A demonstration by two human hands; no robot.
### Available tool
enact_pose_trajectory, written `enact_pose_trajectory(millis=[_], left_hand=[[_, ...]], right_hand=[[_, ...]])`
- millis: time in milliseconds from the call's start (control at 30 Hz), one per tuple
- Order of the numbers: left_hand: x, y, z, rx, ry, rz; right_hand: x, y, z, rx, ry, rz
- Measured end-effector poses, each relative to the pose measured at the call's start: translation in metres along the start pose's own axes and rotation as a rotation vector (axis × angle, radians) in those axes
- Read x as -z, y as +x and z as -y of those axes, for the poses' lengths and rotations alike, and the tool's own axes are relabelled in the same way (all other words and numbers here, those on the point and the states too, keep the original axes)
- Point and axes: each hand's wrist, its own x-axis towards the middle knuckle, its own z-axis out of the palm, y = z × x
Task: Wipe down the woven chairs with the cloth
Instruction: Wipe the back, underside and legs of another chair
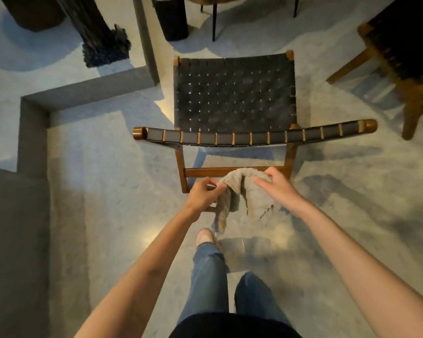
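Pinching one edge of the cloth (254, 201) between thumb and fingertips, the left hand (203, 193) held it at the bundle's nine o'clock, while the right hand (276, 184) curled its fingers over the top fold at about two o'clock. Both hands gripped the cloth and nothing else. Between them the fabric humped up and dropped in two loose tails toward six o'clock. The step in hand looked like gathering the cloth before the first pass, and it would go best if the tails were folded in to make a flat pad. A trailing corner could snag in the gaps of the weave. One hand would then be free to steady the frame while the other wiped along the straps rather than across them. The chair (232, 93) stood at twelve o'clock from the hands, facing away. Its strapped back rail (254, 136) lay nearest, just beyond the knuckles, with the woven seat (232, 76) farther out past it. The cloth overlapped the low rear crossbar (205, 171) in the view, but whether it touched the wood could not be told. A second chair (405, 57) stood well apart at two o'clock, too dim to show its weave.
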Motion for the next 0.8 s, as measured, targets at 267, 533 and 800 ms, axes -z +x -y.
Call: enact_pose_trajectory(millis=[267, 533, 800], left_hand=[[-0.077, 0.082, 0.053, -0.041, -0.385, -0.025], [-0.108, 0.203, 0.106, -0.245, -0.315, 0.250], [-0.132, 0.289, 0.116, -0.838, 0.128, 0.155]], right_hand=[[-0.046, 0.049, -0.086, 0.112, 0.211, -0.071], [-0.074, 0.139, -0.169, 0.193, 0.483, -0.257], [-0.094, 0.230, -0.219, 0.452, 0.578, -0.717]])
